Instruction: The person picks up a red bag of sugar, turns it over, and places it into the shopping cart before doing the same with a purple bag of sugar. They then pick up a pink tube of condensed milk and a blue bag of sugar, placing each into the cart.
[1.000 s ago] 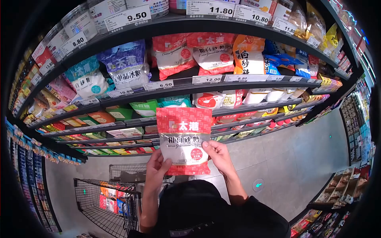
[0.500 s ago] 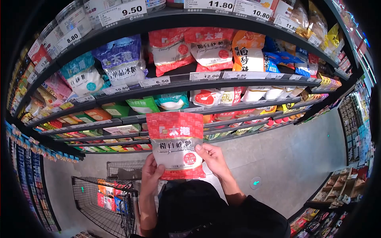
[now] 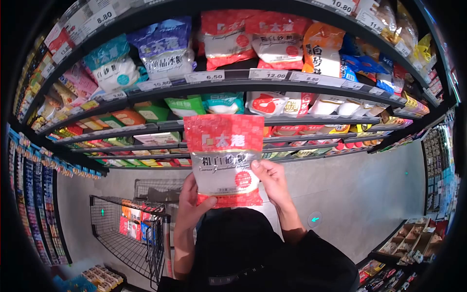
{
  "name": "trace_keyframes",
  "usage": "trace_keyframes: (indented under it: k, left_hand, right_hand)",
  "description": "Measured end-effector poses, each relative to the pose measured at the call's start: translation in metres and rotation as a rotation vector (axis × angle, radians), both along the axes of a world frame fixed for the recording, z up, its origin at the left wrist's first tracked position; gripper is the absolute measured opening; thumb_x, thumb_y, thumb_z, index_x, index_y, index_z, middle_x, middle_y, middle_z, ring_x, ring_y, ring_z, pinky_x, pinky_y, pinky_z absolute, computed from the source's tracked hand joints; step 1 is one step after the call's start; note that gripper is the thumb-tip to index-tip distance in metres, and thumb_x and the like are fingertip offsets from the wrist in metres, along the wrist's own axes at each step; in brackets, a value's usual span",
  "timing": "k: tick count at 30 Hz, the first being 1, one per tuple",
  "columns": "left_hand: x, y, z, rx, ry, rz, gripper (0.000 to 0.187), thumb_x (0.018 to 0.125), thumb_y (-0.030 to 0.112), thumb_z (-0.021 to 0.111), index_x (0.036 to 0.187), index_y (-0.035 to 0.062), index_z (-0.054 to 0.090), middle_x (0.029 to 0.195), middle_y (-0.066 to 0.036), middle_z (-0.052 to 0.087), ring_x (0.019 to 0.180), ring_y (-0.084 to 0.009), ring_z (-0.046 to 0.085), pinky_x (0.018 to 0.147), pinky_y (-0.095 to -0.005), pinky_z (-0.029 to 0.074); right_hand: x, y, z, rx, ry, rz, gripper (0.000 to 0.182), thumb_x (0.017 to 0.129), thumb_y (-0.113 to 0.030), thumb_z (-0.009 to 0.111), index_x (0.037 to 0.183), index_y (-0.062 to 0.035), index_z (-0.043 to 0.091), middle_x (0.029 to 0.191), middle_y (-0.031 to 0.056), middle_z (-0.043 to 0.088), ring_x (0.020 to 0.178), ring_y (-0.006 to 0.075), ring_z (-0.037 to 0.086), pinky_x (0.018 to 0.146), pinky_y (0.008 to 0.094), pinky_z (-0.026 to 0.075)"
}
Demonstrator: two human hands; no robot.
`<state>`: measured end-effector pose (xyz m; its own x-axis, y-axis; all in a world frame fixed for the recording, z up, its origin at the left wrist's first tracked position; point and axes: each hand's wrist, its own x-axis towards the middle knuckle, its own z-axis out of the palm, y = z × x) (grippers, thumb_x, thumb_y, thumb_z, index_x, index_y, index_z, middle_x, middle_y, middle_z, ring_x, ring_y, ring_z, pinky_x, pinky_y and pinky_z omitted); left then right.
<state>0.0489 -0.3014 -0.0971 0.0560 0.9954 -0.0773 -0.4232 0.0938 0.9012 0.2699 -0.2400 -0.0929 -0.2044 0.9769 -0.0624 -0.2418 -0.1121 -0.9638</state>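
A red and white bag of sugar (image 3: 221, 168) is held upright in front of the shelves, its printed front facing the camera. My left hand (image 3: 191, 199) grips its lower left corner, thumb on the front. At the bag's right edge, my right hand (image 3: 270, 180) pinches it with the thumb on the front; the other fingers are partly hidden behind. Similar red and white bags (image 3: 276, 44) stand on the shelf beyond, beside an orange and white bag (image 3: 322, 48) and a purple bag (image 3: 163, 46).
Shelf edges with price tags (image 3: 205, 76) curve across the view. At the lower left stands a black wire cart (image 3: 127, 243) with several colourful packages (image 3: 136, 221) in it. Wooden bins (image 3: 408, 236) are at the lower right, and the grey floor (image 3: 335, 190) has a lit arrow.
The held bag is higher and looks larger, closer to the camera, with both hands still on it. The shelves have shifted in view, and the cart appears slightly lower down.
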Motion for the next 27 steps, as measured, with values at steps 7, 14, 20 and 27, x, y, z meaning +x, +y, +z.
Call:
trace_keyframes:
  k: [7, 14, 20, 27]
  left_hand:
    - [0.004, 0.001, 0.013, 0.05, 0.005, -0.027, 0.083, 0.077, 0.002, 0.077, 0.145, -0.0027, 0.029, 0.14, -0.015, 0.046, 0.132, -0.0226, 0.043, 0.111, -0.0368, 0.032]
    - [0.005, 0.004, 0.014, 0.052, 0.014, -0.026, 0.083, 0.077, 0.004, 0.078, 0.144, -0.0027, 0.03, 0.139, -0.015, 0.047, 0.13, -0.0219, 0.045, 0.11, -0.0359, 0.034]
    - [0.002, 0.007, 0.01, 0.016, -0.001, -0.044, 0.084, 0.076, 0.004, 0.079, 0.144, -0.0031, 0.031, 0.137, -0.014, 0.05, 0.128, -0.0218, 0.047, 0.109, -0.0353, 0.035]
    - [0.003, 0.006, 0.006, 0.018, 0.016, 0.02, 0.085, 0.075, 0.004, 0.078, 0.145, -0.003, 0.029, 0.137, -0.014, 0.049, 0.128, -0.0219, 0.047, 0.109, -0.0358, 0.035]
  right_hand:
    - [0.003, -0.002, 0.009, 0.032, 0.016, -0.055, 0.03, 0.099, -0.023, 0.058, 0.079, -0.0022, 0.063, 0.068, -0.0105, 0.047, 0.065, -0.001, 0.034, 0.055, 0.0206, 0.026]
    - [0.005, -0.002, 0.012, 0.079, -0.002, -0.071, 0.032, 0.099, -0.023, 0.059, 0.074, -0.0026, 0.06, 0.067, -0.0105, 0.045, 0.065, -0.0001, 0.032, 0.055, 0.0215, 0.025]
    - [0.004, -0.001, 0.013, 0.077, -0.019, -0.068, 0.031, 0.099, -0.023, 0.059, 0.077, -0.0012, 0.061, 0.069, -0.0093, 0.047, 0.066, 0.0004, 0.035, 0.055, 0.0214, 0.028]
    - [0.001, 0.001, 0.012, 0.068, -0.02, -0.023, 0.029, 0.099, -0.024, 0.058, 0.083, -0.0008, 0.063, 0.072, -0.0084, 0.05, 0.067, 0.0005, 0.038, 0.057, 0.0201, 0.031]
